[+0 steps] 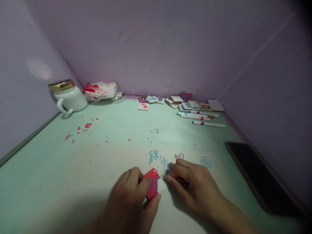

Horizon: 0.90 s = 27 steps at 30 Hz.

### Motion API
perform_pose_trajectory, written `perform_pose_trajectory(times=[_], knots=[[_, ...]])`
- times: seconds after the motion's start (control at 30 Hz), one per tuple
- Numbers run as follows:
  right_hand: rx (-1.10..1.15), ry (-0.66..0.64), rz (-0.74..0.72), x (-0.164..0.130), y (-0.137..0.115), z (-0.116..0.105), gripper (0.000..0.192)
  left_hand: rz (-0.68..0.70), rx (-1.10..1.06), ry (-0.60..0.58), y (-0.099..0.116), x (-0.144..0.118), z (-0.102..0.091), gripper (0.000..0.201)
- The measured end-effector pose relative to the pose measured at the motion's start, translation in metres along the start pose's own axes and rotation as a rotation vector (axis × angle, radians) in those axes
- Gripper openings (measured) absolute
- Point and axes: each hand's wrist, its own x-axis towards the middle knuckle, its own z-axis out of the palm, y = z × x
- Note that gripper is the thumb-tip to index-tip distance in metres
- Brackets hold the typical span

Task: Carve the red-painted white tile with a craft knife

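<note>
Gripped in my left hand (pixel 133 191) is a small red tile (pixel 152 184) with a purple drawn character, tilted up a little off the table. Part of its right side shows white where the red surface is gone. My right hand (pixel 195 182) is closed around a thin carving knife (pixel 162 177), whose metal tip touches the tile's upper right edge. Most of the knife's handle is hidden in my fingers. Under and beyond my hands, blue and purple characters (pixel 154 156) are written on the pale tabletop.
Red shavings (pixel 87 125) lie scattered at the left. A white mug (pixel 71 99) with a gold lid stands back left, beside a tissue pack (pixel 101 91). Several carved tiles (pixel 187 105) and marker pens (pixel 195 117) sit along the back. A dark phone (pixel 258 175) rests at the right.
</note>
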Motion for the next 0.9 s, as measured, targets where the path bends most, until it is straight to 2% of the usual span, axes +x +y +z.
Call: perform_pose_trajectory(times=[0.2, 0.33, 0.5, 0.63, 0.9], knots=[[0.005, -0.017, 0.04, 0.0, -0.001, -0.001, 0.026, 0.004, -0.009, -0.021, 0.0, 0.001, 0.001, 0.01], [-0.027, 0.035, 0.082, -0.002, -0.002, 0.007, 0.026, 0.007, -0.029, -0.039, -0.004, -0.005, 0.004, 0.007], [-0.078, 0.103, 0.051, -0.001, -0.004, 0.015, 0.03, 0.042, -0.046, -0.037, -0.011, -0.014, 0.013, 0.007], [-0.041, 0.033, 0.024, 0.001, -0.002, 0.012, 0.03, 0.063, -0.056, 0.012, -0.011, -0.013, 0.015, 0.008], [-0.037, -0.07, -0.019, 0.004, 0.003, 0.004, 0.03, 0.048, -0.057, 0.0, -0.01, -0.01, 0.012, 0.013]])
